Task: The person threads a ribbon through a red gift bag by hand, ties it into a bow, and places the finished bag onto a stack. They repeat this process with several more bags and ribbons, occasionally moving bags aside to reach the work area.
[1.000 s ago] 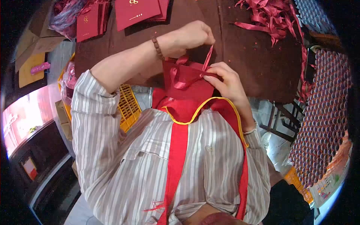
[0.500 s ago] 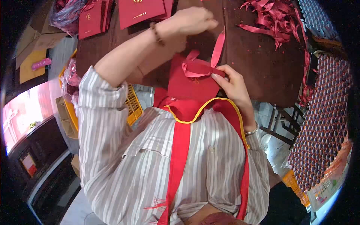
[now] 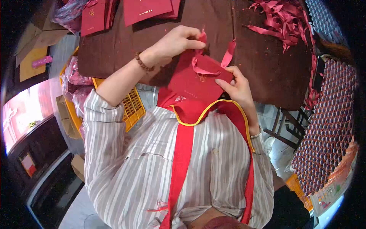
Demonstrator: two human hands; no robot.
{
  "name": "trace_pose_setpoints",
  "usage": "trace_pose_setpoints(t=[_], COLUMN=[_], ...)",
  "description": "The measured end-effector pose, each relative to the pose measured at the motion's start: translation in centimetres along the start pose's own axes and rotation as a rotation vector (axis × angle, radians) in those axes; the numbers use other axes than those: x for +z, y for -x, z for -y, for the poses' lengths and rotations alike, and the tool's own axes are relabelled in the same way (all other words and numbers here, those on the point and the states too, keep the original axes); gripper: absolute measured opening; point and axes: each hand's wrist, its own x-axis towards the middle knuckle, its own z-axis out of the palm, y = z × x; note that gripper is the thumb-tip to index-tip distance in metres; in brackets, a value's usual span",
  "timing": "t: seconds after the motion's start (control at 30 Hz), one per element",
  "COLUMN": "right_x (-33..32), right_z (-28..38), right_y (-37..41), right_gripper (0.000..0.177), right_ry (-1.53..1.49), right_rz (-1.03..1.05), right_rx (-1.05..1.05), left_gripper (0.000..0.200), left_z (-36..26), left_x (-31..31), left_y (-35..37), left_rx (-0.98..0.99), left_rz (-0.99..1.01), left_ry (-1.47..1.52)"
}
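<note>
A dark red paper gift bag (image 3: 192, 82) with a gold logo is held in front of my red apron (image 3: 182, 141) with yellow trim. My right hand (image 3: 237, 84) grips its right edge, thumb on the front face. A pink-red ribbon (image 3: 206, 70) loops across the upper part of the bag, one end standing up beside my right fingers. My left hand (image 3: 181, 42), a beaded bracelet on its wrist, pinches another end of ribbon above the bag's upper left.
More red bags (image 3: 146, 11) lie at the back of the brown-covered table (image 3: 145, 44). A heap of cut ribbons (image 3: 284, 23) sits at the back right. Yellow crates (image 3: 134, 110) stand below on the left; a tray of small round items (image 3: 324, 126) is on the right.
My left hand has come down and left toward the bag, and ribbon now shows between its fingers. The bag has tilted slightly; my right hand keeps its hold.
</note>
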Motion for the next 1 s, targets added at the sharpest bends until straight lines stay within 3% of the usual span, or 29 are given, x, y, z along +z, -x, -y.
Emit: trace_pose_setpoints(t=[0.13, 0.2, 0.3, 0.4, 0.5, 0.7, 0.93, 1.0], right_x=[0.1, 0.6, 0.5, 0.6, 0.9, 1.5, 1.8, 1.7], right_z=[-0.6, -1.6, 0.3, -0.9, -0.8, -1.2, -1.6, -2.0], right_y=[-0.4, -0.9, -0.5, -0.9, -0.7, -0.9, -0.6, -0.7], right_gripper=[0.026, 0.028, 0.029, 0.03, 0.03, 0.034, 0.038, 0.039], right_ry=[0.093, -0.255, -0.299, -0.289, -0.494, -0.555, -0.448, -0.547], right_rz=[-0.002, 0.013, 0.034, 0.03, 0.023, -0.009, -0.06, -0.058], right_rx=[-0.006, -0.005, 0.042, 0.013, 0.009, -0.015, -0.068, -0.117], left_gripper=[0.008, 0.008, 0.009, 0.017, 0.015, 0.011, 0.011, 0.005], left_z=[1.2, 1.6, 2.5, 2.5, 2.0, 2.3, 3.9, 3.4], left_x=[0.4, 0.4, 0.2, -0.2, 0.6, 1.1, 0.5, 0.8], left_y=[0.9, 0.8, 0.4, -0.4, -0.3, -0.1, -0.3, -0.2], left_rx=[-0.175, -0.211, -0.27, -0.229, -0.179, -0.138, -0.071, -0.095], left_rz=[-0.152, -0.227, -0.325, -0.459, -0.55, -0.656, -0.648, -0.646], left_ry=[0.319, 0.397, 0.494, 0.861, 0.844, 0.879, 0.994, 0.973])
